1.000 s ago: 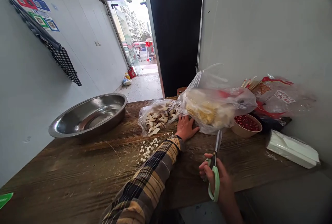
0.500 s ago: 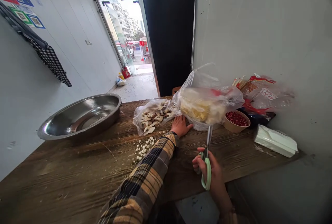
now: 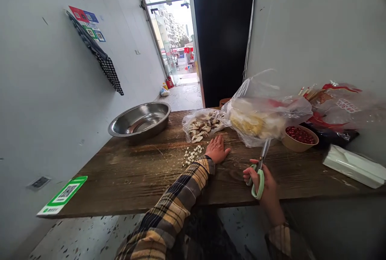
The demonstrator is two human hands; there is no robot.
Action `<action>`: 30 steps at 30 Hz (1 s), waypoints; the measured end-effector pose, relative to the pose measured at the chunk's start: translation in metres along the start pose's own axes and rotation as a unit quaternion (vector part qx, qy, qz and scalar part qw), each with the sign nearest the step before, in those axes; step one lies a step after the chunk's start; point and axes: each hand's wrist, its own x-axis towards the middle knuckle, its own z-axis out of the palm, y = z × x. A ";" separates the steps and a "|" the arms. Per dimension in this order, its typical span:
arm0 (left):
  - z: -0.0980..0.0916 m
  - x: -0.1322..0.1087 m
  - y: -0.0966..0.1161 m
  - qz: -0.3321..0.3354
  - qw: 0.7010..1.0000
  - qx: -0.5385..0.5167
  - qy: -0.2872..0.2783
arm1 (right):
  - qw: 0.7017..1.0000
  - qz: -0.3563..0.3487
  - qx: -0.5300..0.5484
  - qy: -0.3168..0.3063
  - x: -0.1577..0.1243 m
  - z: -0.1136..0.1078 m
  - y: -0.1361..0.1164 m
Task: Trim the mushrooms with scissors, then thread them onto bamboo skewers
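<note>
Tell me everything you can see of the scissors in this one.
The scissors have pale green, plastic-looking loop handles and slim, shiny metal blades that look closed or nearly so. The right hand holds them by the handles, in front of the wooden table as seen here. The blades point away from the person, leaning slightly right. Their tips appear at the lower edge of the translucent bag; whether they touch it is unclear.

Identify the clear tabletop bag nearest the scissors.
The middle bag, yellow inside: scissors point at its lower edge; left bag and red-printed bag lie farther.
</note>
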 end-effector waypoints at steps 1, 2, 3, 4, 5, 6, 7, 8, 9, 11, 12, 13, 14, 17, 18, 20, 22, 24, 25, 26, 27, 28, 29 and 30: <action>-0.002 -0.007 -0.004 -0.003 1.000 0.007 -0.002 | 1.000 -0.005 -0.002 -0.002 -0.001 0.000 -0.001; -0.005 -0.014 -0.009 -0.007 1.000 0.013 -0.003 | 1.000 -0.013 -0.005 -0.005 -0.002 0.000 -0.002; -0.008 -0.021 -0.013 -0.009 1.000 0.019 -0.002 | 1.000 -0.021 -0.008 -0.009 -0.003 -0.001 -0.003; -0.010 -0.028 -0.019 -0.008 1.000 0.025 0.001 | 0.999 -0.029 -0.013 -0.014 -0.004 -0.001 -0.004; -0.013 -0.035 -0.024 -0.006 1.000 0.031 0.004 | 0.999 -0.035 -0.015 -0.019 -0.005 -0.001 -0.006; -0.016 -0.042 -0.029 -0.004 0.999 0.037 0.007 | 0.999 -0.038 -0.016 -0.022 -0.005 -0.001 -0.007; -0.019 -0.050 -0.035 -0.003 0.999 0.042 0.010 | 0.999 -0.039 -0.015 -0.025 -0.006 -0.001 -0.008; -0.022 -0.057 -0.041 -0.005 0.999 0.046 0.013 | 0.999 -0.039 -0.014 -0.026 -0.007 -0.001 -0.008; -0.025 -0.064 -0.047 -0.010 0.999 0.048 0.013 | 0.999 -0.040 -0.014 -0.024 -0.008 -0.002 -0.009; -0.031 -0.078 -0.059 -0.012 0.999 0.040 0.013 | 0.998 -0.044 -0.024 -0.027 -0.010 -0.002 -0.009; -0.035 -0.085 -0.066 -0.008 1.000 0.026 0.015 | 0.998 -0.047 -0.032 -0.029 -0.010 -0.003 -0.009; -0.038 -0.092 -0.073 -0.003 1.000 0.005 0.021 | 0.997 -0.049 -0.041 -0.032 -0.010 -0.003 -0.008; -0.042 -0.100 -0.080 0.001 0.999 -0.024 0.035 | 0.997 -0.049 -0.051 -0.034 -0.010 -0.004 -0.008; -0.050 -0.125 -0.103 -0.016 0.985 -0.130 0.114 | 0.989 -0.051 -0.135 -0.037 -0.003 -0.008 -0.008; -0.051 -0.135 -0.112 -0.031 0.977 -0.159 0.140 | 0.979 -0.059 -0.191 -0.041 0.001 -0.010 -0.010; -0.050 -0.155 -0.127 -0.063 0.966 -0.188 0.163 | 0.938 -0.090 -0.330 -0.058 0.010 -0.013 -0.015; -0.044 -0.174 -0.137 -0.086 0.968 -0.186 0.145 | 0.879 -0.124 -0.451 -0.093 0.020 -0.019 -0.019; -0.037 -0.188 -0.140 -0.097 0.977 -0.161 0.097 | 0.825 -0.156 -0.526 -0.138 0.031 -0.025 -0.021; -0.033 -0.192 -0.139 -0.099 0.982 -0.144 0.070 | 0.801 -0.175 -0.550 -0.159 0.036 -0.029 -0.020; -0.031 -0.195 -0.137 -0.099 0.986 -0.124 0.046 | 0.777 -0.198 -0.573 -0.169 0.040 -0.034 -0.018; -0.029 -0.195 -0.135 -0.098 0.989 -0.106 0.026 | 0.750 -0.221 -0.599 -0.171 0.044 -0.038 -0.016; -0.028 -0.194 -0.132 -0.096 0.991 -0.089 0.012 | 0.724 -0.235 -0.627 -0.168 0.047 -0.042 -0.014; -0.028 -0.192 -0.130 -0.094 0.993 -0.075 0.003 | 0.698 -0.240 -0.654 -0.165 0.050 -0.045 -0.013; -0.029 -0.188 -0.128 -0.091 0.994 -0.064 -0.004 | 0.673 -0.240 -0.681 -0.164 0.052 -0.048 -0.013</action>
